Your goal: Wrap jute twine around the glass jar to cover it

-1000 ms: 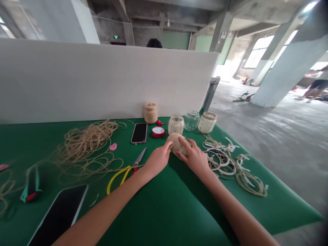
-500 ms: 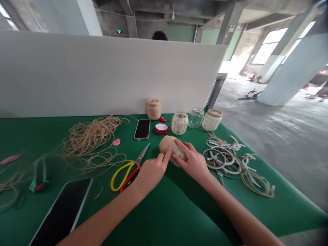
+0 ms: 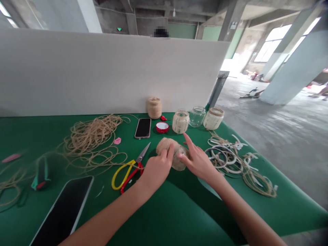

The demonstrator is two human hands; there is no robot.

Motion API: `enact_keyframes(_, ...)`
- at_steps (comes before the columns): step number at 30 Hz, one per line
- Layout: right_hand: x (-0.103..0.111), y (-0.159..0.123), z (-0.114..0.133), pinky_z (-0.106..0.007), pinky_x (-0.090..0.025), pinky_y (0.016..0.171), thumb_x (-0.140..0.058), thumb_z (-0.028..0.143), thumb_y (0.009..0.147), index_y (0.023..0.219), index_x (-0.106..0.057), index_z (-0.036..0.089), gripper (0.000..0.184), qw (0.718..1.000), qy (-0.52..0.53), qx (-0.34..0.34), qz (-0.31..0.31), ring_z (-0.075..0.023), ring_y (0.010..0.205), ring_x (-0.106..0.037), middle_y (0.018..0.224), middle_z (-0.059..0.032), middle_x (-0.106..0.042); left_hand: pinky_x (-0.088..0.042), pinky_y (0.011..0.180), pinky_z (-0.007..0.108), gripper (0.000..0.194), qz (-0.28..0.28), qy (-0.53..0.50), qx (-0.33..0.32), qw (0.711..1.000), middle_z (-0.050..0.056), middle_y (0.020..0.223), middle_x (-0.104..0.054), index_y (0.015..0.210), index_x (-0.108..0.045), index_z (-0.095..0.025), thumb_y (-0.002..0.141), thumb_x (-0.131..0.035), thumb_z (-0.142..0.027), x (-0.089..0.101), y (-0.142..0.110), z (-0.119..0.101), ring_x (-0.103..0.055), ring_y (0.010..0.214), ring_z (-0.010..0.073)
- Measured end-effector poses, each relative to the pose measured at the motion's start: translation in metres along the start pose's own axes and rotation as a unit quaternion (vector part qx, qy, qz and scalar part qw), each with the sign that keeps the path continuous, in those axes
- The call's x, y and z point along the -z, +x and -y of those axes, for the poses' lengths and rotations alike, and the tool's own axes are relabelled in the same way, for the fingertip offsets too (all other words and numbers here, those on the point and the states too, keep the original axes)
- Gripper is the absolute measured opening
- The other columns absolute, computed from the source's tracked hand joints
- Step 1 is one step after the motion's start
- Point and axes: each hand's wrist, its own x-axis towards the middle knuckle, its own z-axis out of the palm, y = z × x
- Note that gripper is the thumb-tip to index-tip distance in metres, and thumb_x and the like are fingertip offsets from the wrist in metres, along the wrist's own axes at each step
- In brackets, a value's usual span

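Observation:
A glass jar lies tilted on its side in front of me, wound with jute twine over its left part. Clear glass shows at its right end. My left hand grips the jar from the near side, two fingers laid over the winding. A strand of twine runs from the left toward this hand. My right hand is at the jar's right end with fingers spread and raised, the thumb against or just over the glass. Scissors with one yellow and one red handle lie open beside my left hand.
Loose twine is heaped at the left. Behind stand a twine-covered jar, red tape, a phone and several jars. Rings and cords lie right. A larger phone and a green cutter lie near left.
My right hand has loosened and lifted its fingers off the jar, opening to the right. The jar has turned, and its clear glass end now shows. My left hand stays on it.

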Motion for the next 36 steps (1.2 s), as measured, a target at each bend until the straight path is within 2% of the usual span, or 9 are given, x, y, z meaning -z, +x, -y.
enact_keyframes(5,0.002,0.001,0.0,-0.044,-0.04,0.09,-0.055,0.049,0.073,0.14,-0.01,0.025,0.084,0.999,0.028,0.041,0.008,-0.0289,0.116,-0.046,0.13,-0.0101,-0.045,-0.047,0.045,0.025,0.058,0.025,-0.041,0.009,0.999,0.014,0.1,-0.06,0.134,-0.031,-0.009,0.077,-0.043,-0.01,0.003,0.017,0.001,-0.063,0.059,0.0181)
enact_keyframes(10,-0.004,0.001,-0.003,-0.044,-0.043,0.085,-0.066,0.041,0.061,0.137,-0.015,0.026,0.093,0.999,0.007,0.048,0.022,-0.03,0.113,-0.047,0.131,-0.0104,-0.04,-0.047,0.046,0.025,0.062,0.012,-0.054,0.008,0.998,0.013,0.103,-0.06,0.135,-0.029,-0.01,0.074,-0.04,-0.005,-0.003,0.014,0.003,-0.063,0.059,0.0175)
enact_keyframes(13,-0.009,0.001,-0.003,-0.041,-0.046,0.081,-0.067,0.039,0.059,0.132,-0.023,0.023,0.086,0.999,0.01,0.032,0.008,-0.0288,0.109,-0.048,0.126,-0.0097,-0.044,-0.045,0.044,0.024,0.062,-0.013,-0.041,-0.001,0.999,0.012,0.101,-0.059,0.135,-0.028,-0.009,0.074,-0.036,-0.003,-0.007,0.006,0.005,-0.061,0.057,0.0156)
enact_keyframes(17,-0.013,0.002,-0.001,-0.04,-0.046,0.079,-0.067,0.042,0.058,0.119,-0.035,0.02,0.072,1.0,0.01,0.02,-0.013,-0.0273,0.102,-0.051,0.114,-0.0082,-0.051,-0.044,0.044,0.023,0.059,-0.054,-0.013,-0.027,0.998,0.008,0.088,-0.059,0.134,-0.031,-0.009,0.075,-0.033,-0.002,-0.01,-0.005,0.009,-0.057,0.053,0.0132)
enact_keyframes(21,-0.015,0.001,0.0,-0.039,-0.046,0.079,-0.067,0.046,0.058,0.112,-0.04,0.022,0.065,1.0,0.018,0.011,-0.018,-0.0259,0.096,-0.055,0.109,-0.0064,-0.054,-0.043,0.044,0.023,0.055,-0.084,-0.006,-0.049,0.995,0.006,0.082,-0.057,0.132,-0.033,-0.007,0.077,-0.033,-0.002,-0.012,-0.013,0.015,-0.054,0.052,0.0124)
enact_keyframes(26,-0.017,0.0,0.003,-0.038,-0.044,0.084,-0.066,0.047,0.058,0.123,-0.032,0.024,0.077,0.997,0.068,-0.008,-0.021,-0.0251,0.103,-0.054,0.118,-0.0071,-0.052,-0.043,0.044,0.023,0.051,-0.096,-0.004,-0.049,0.994,0.006,0.083,-0.057,0.132,-0.033,-0.006,0.081,-0.031,-0.004,-0.015,-0.019,0.016,-0.053,0.051,0.0116)
enact_keyframes(29,-0.017,0.0,0.004,-0.038,-0.044,0.084,-0.066,0.048,0.059,0.128,-0.029,0.025,0.082,0.995,0.096,-0.032,-0.021,-0.0249,0.103,-0.054,0.12,-0.0075,-0.052,-0.043,0.045,0.023,0.051,-0.085,-0.009,-0.048,0.995,0.007,0.083,-0.057,0.133,-0.032,-0.007,0.081,-0.031,-0.004,-0.017,-0.021,0.016,-0.052,0.051,0.0112)
enact_keyframes(36,-0.018,0.003,-0.001,-0.035,-0.046,0.073,-0.064,0.051,0.063,0.129,-0.028,0.025,0.08,0.978,0.181,-0.098,0.012,-0.0226,0.085,-0.061,0.097,-0.005,-0.061,-0.043,0.045,0.022,0.054,-0.061,-0.031,-0.029,0.997,0.006,0.083,-0.058,0.134,-0.029,-0.011,0.082,-0.03,-0.003,-0.019,-0.024,0.016,-0.053,0.051,0.0111)
